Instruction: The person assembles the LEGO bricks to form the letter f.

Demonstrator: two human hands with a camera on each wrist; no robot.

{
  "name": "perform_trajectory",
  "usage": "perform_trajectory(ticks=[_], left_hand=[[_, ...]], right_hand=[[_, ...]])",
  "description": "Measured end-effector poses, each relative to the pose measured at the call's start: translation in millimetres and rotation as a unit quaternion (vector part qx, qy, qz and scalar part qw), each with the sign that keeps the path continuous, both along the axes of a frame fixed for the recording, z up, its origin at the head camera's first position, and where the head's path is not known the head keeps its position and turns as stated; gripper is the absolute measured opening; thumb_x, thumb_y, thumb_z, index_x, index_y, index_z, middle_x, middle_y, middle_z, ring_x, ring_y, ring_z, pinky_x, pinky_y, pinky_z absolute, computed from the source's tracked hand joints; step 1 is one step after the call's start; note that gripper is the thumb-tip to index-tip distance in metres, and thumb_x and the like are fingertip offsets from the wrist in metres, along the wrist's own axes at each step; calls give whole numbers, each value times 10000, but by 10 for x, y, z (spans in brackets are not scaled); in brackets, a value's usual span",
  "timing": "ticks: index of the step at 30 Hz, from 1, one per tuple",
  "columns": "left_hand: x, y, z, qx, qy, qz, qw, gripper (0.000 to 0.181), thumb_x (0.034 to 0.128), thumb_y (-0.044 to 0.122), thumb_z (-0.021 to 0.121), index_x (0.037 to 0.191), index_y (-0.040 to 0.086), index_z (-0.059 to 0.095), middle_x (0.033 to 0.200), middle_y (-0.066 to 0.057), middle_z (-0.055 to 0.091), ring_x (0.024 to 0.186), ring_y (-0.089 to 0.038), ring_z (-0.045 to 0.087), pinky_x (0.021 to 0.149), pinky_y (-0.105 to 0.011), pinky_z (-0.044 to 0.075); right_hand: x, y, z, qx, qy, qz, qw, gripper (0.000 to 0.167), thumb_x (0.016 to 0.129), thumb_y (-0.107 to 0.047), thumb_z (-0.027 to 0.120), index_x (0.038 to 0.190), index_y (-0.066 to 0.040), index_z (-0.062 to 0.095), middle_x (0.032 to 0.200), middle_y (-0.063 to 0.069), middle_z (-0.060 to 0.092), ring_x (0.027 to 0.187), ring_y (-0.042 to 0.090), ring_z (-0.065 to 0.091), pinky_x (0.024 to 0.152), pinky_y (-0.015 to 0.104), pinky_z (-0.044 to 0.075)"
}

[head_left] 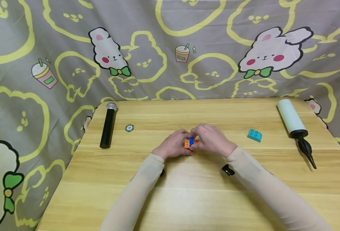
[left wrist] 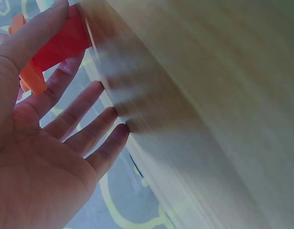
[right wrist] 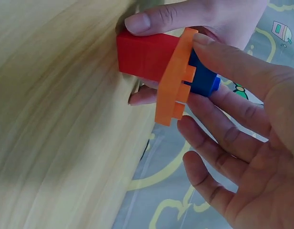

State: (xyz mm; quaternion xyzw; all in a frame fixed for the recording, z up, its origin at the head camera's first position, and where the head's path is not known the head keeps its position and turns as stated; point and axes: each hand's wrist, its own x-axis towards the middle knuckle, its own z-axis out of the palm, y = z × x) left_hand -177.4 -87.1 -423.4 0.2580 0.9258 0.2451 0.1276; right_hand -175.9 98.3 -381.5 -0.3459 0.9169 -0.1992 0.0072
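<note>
Right wrist view shows the right hand (right wrist: 261,138) gripping a blue block (right wrist: 201,76) between its thumb and fingers, the thumb also resting against the edge of an orange block (right wrist: 173,81). The remaining fingers are loosely bent beneath. Opposite, the left hand (right wrist: 223,19) pinches a red block (right wrist: 144,55) with its thumb laid along one side. In the left wrist view, its index finger lies on the far side of that block, while the other three fingers spread out with their tips at the tabletop.

The three blocks form one stack: red below, appearing to stand on the wooden table (head_left: 187,199), orange across the top of it, blue on the orange one's studded side. Some orange studs are uncovered. Whether blue is pressed fully home cannot be told. From the head view, this stack is near the middle of the table, between both hands.

Beige sleeves (head_left: 274,189) cover both forearms, with a small black fitting (head_left: 228,170) beside the right one. Right of the hands, well apart, lies a teal block (head_left: 254,135) with four studs, and farther out a pale hand pump (head_left: 292,118) with a black nozzle end. To the left are a round chip (head_left: 129,128) and a black microphone (head_left: 108,126). Behind hangs grey cloth (head_left: 158,77) printed with yellow outlines, rabbits and drink cups.
</note>
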Motion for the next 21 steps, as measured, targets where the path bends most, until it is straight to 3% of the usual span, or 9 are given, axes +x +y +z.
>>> perform_trajectory(ticks=[8, 12, 17, 21], left_hand=[[7, 9, 0, -21, -51, 55, 10000, 604, 790, 374, 846, 1302, 134, 634, 1266, 6, 542, 1145, -166, 518, 1016, -334, 407], [27, 11, -18, -90, -109, 96, 9999, 630, 791, 387, 842, 1302, 89, 624, 1310, -13, 530, 1176, -183, 516, 1019, -342, 412], [31, 19, -6, -189, -122, 146, 9996, 718, 800, 396, 832, 1356, 26, 566, 1396, -50, 493, 1256, -218, 487, 1049, -352, 392], [35, 14, 23, -273, -146, 159, 9994, 736, 807, 390, 828, 1380, 24, 546, 1409, -51, 482, 1280, -223, 468, 1063, -344, 375]], right_hand=[[45, 50, -72, -182, 79, -26, 9998, 342, 763, -275, 876, 1008, -87, 729, 966, 26, 702, 867, 193, 616, 712, 358, 529], [29, 141, -55, -275, -300, -64, 9991, 444, 767, -344, 868, 1100, -91, 719, 1023, 26, 697, 922, 212, 632, 759, 395, 533], [-61, 455, -12, -289, -556, -423, 9971, 532, 776, -421, 842, 1154, -73, 704, 1049, 51, 697, 944, 242, 652, 784, 429, 530], [-134, 856, -18, -79, -531, -857, 9949, 488, 815, -365, 820, 1147, -30, 694, 1061, 123, 696, 964, 313, 654, 805, 485, 519]])
